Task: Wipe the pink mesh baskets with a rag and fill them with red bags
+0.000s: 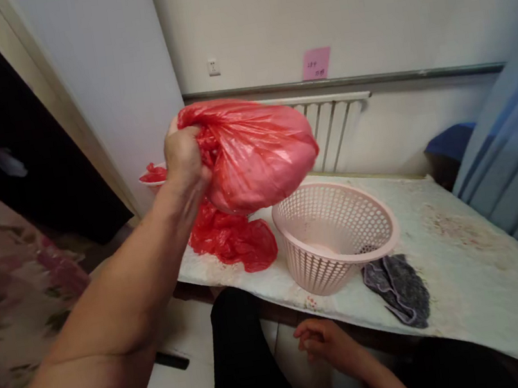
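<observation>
My left hand (185, 156), raised above the table, is closed round the gathered neck of a red plastic bag (258, 155). The bag bulges to the right, and its contents cannot be made out through the film. Below it, an empty pink plastic basket (328, 235) with perforated sides stands upright on the table. More crumpled red plastic bags (241, 239) lie to the basket's left. Low in front of the table edge, my right hand (327, 342) has loosely bent fingers, apart and holding nothing. A dark grey cloth (400, 289) lies right of the basket.
The table (473, 259) has a pale patterned cover. A bin (152, 180) with red plastic in it stands behind my left forearm. A white radiator (334, 127) is on the wall behind, a blue curtain (513, 136) hangs at right, and dark clothes (32, 143) hang at left.
</observation>
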Demonstrator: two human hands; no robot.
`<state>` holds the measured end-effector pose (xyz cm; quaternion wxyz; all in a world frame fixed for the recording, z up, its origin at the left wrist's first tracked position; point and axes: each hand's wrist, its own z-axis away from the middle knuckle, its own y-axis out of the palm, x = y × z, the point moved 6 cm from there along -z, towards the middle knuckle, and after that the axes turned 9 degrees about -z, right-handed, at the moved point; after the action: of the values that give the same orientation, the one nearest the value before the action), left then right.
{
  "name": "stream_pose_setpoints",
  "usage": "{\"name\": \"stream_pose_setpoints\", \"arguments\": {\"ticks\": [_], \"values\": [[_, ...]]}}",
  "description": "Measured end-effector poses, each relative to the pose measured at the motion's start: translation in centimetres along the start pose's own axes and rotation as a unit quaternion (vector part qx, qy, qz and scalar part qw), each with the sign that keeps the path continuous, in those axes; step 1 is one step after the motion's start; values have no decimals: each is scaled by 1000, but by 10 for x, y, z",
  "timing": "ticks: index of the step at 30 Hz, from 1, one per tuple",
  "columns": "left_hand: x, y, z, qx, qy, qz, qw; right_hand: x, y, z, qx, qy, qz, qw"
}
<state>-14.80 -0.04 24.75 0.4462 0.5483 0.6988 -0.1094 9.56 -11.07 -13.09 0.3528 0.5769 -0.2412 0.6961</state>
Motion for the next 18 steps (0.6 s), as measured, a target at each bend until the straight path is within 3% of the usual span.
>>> {"name": "stream_pose_setpoints", "arguments": {"ticks": [3, 6, 12, 15, 18], "values": [[9, 44, 19, 38, -23, 41, 998, 41, -25, 24, -27, -39, 1, 999], [30, 76, 41, 65, -53, 59, 995, 79, -53, 47, -65, -66, 21, 995], [95, 106, 87, 134, -90, 42, 986, 127, -99, 83, -160, -148, 99, 971], [123, 114, 109, 170, -115, -9, 979, 146, -120, 97, -277, -207, 153, 926], [138, 124, 128, 200, -133, -36, 970, 165, -130, 107, -390, -283, 268, 834]]}}
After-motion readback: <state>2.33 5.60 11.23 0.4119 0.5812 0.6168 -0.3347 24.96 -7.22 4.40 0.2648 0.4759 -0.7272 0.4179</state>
